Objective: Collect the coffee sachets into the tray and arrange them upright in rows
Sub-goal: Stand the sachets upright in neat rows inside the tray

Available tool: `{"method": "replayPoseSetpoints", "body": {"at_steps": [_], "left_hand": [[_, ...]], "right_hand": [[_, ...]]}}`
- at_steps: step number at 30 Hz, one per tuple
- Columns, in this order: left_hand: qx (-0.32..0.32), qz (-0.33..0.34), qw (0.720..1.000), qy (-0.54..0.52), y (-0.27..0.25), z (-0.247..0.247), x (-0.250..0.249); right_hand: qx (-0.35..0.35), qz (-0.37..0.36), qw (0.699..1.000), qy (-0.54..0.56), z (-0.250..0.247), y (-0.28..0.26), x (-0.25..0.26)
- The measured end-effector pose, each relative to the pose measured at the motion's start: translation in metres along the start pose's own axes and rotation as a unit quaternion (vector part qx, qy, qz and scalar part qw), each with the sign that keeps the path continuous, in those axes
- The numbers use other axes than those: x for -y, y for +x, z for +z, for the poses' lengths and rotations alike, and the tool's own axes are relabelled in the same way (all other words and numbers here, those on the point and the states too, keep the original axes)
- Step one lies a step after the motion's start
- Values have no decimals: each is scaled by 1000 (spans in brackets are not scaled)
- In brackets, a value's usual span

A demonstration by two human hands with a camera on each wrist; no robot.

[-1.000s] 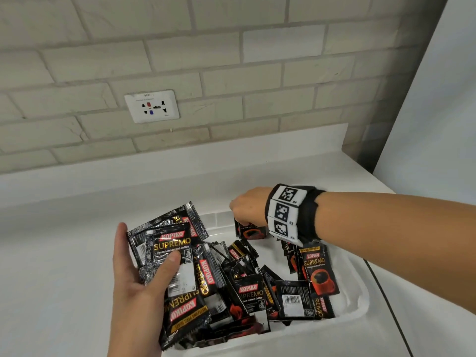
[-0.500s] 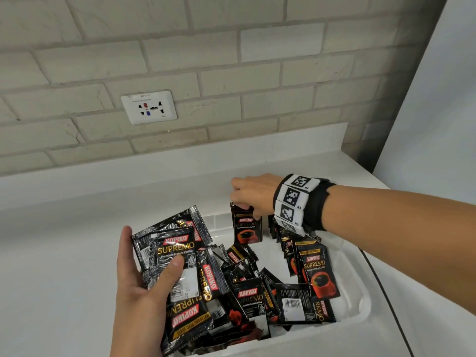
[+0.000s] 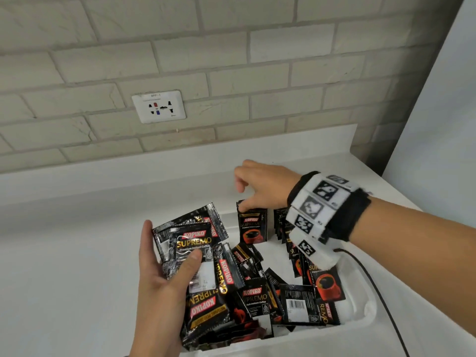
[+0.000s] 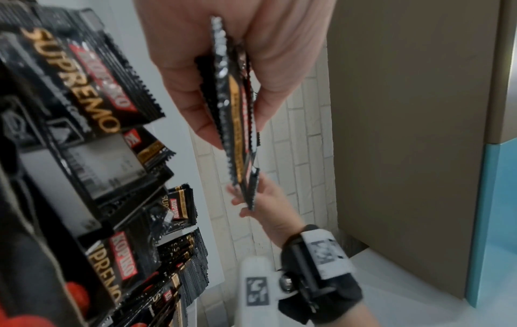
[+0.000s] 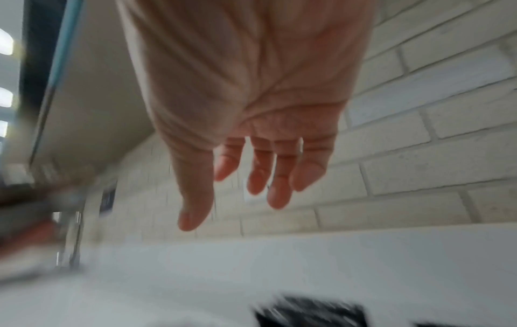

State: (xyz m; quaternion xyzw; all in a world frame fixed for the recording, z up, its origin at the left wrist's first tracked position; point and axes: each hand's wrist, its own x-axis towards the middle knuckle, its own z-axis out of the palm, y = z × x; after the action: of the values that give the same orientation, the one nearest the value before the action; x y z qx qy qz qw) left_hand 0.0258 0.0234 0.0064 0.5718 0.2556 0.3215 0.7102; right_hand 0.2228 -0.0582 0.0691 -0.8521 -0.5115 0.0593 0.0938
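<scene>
A white tray (image 3: 360, 323) on the counter holds a loose pile of black Kopiko coffee sachets (image 3: 257, 295). One sachet (image 3: 252, 228) stands upright at the tray's back, beside a short row of upright sachets (image 3: 282, 225) partly hidden by my right wrist. My right hand (image 3: 242, 197) hovers just over that sachet; in the right wrist view its fingers (image 5: 279, 188) are relaxed and hold nothing. At the tray's left side, my left hand (image 3: 170, 253) grips a stack of several sachets (image 3: 190, 238), thumb on top. The left wrist view shows that stack (image 4: 238, 132) edge-on between thumb and fingers.
The white counter (image 3: 64, 266) spreads to the left of the tray. A brick wall with a socket (image 3: 158, 106) rises behind a low white upstand. A pale panel (image 3: 438, 124) closes the right side. A thin black cable (image 3: 381, 292) runs along the tray's right edge.
My right hand has let go of the upright sachet, opened and risen a little above it. The sachet stays standing at the tray's back. My left hand still holds its stack.
</scene>
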Motion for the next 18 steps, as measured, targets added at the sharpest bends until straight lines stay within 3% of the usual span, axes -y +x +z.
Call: {"method": "replayPoseSetpoints", "body": {"at_steps": [3, 5, 8, 14, 16, 18], "left_hand": [[12, -8, 999, -29, -1, 15, -3], [14, -6, 999, -36, -4, 27, -6], [17, -3, 999, -43, -8, 42, -8], [37, -33, 996, -72, -19, 61, 2], [63, -69, 990, -106, -20, 60, 3], [89, -98, 983, -129, -19, 56, 4]], "right_hand": [[-62, 20, 972, 224, -15, -33, 17], [-43, 35, 948, 313, -9, -59, 28], [-6, 76, 925, 371, 17, -89, 40], [-117, 120, 830, 532, 58, -108, 44], [-114, 120, 805, 569, 63, -112, 41], [-95, 129, 801, 577, 66, -116, 37]]}}
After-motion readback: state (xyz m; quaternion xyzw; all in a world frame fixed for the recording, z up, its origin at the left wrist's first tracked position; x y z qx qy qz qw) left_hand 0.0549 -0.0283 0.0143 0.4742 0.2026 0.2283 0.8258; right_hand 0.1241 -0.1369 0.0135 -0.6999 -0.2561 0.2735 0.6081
